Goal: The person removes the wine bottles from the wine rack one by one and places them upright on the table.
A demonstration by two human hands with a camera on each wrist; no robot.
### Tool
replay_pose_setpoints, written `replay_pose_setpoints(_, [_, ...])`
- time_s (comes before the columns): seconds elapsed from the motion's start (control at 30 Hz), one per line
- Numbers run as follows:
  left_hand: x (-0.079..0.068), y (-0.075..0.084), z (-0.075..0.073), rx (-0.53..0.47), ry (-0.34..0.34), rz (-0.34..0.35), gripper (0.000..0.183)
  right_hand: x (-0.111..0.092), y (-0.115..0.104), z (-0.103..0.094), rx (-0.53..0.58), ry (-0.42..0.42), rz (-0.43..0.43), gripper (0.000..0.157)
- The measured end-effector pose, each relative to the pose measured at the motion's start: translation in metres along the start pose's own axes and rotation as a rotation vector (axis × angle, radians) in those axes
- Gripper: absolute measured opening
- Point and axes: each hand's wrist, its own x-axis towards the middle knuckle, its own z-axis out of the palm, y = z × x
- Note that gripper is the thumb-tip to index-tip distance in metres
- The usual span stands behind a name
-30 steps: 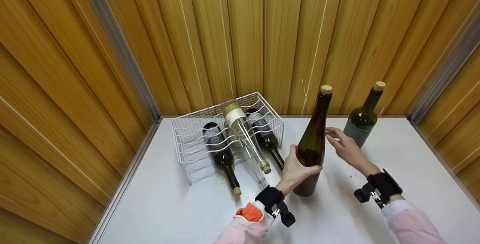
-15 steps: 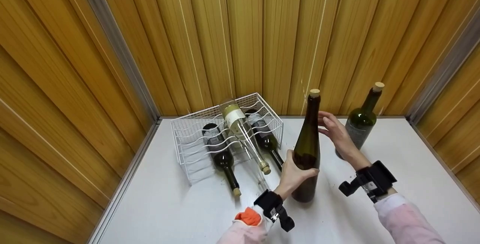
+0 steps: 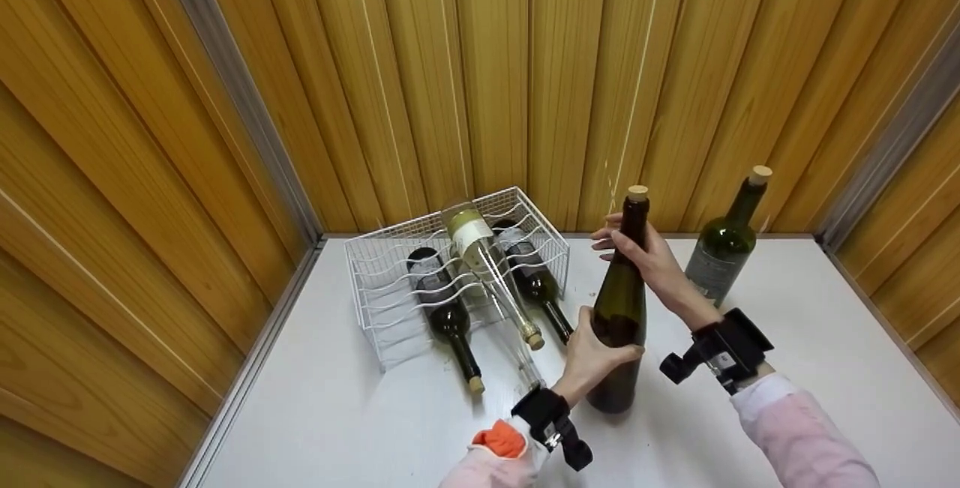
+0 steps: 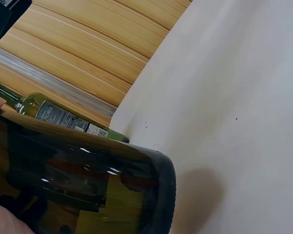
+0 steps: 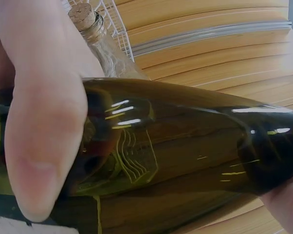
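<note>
A tall dark wine bottle [image 3: 619, 323] with a cork stands nearly upright at front centre, its base close over the white table [image 4: 253, 97] in the left wrist view. My left hand [image 3: 596, 357] grips its lower body, thumb [image 5: 46, 136] across the near side in the right wrist view. My right hand [image 3: 664, 270] is at the neck, its thumb in front and fingers reaching past the far side. To the left, a white wire rack [image 3: 367, 308] holds two dark bottles, left [image 3: 446, 315] and right [image 3: 536, 285], with a clear bottle [image 3: 480, 248] lying between them.
A green corked bottle [image 3: 724, 248] with a grey label stands behind my right forearm. Wood-patterned panels [image 3: 495, 83] close off the back and both sides. The racked bottles' necks point toward the front, close to my left wrist.
My right hand has moved left from beside the bottle to around its neck. The bottle has shifted slightly toward the front, with my left hand still gripping it.
</note>
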Motion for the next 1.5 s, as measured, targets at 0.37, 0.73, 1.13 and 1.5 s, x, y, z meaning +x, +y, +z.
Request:
replay_pose_setpoints(0.37, [-0.003,0.0,0.001,0.009,0.001,-0.02,0.062,-0.002,0.003,0.003,-0.023,0.085,0.005,0.011])
replay_pose_setpoints(0.73, [-0.002,0.003,-0.002,0.022,-0.079,-0.079,0.076,-0.009,-0.016,0.009,-0.15,0.137,-0.037,0.014])
replay_pose_setpoints(1.13, [-0.006,0.002,-0.017,-0.126,-0.114,0.132,0.068,-0.011,-0.016,-0.018,-0.228,0.279,-0.137,0.015])
replay_pose_setpoints(1.5, [-0.013,-0.003,-0.025,-0.086,-0.207,0.202,0.053,0.005,-0.004,-0.052,-0.33,0.395,-0.182,0.012])
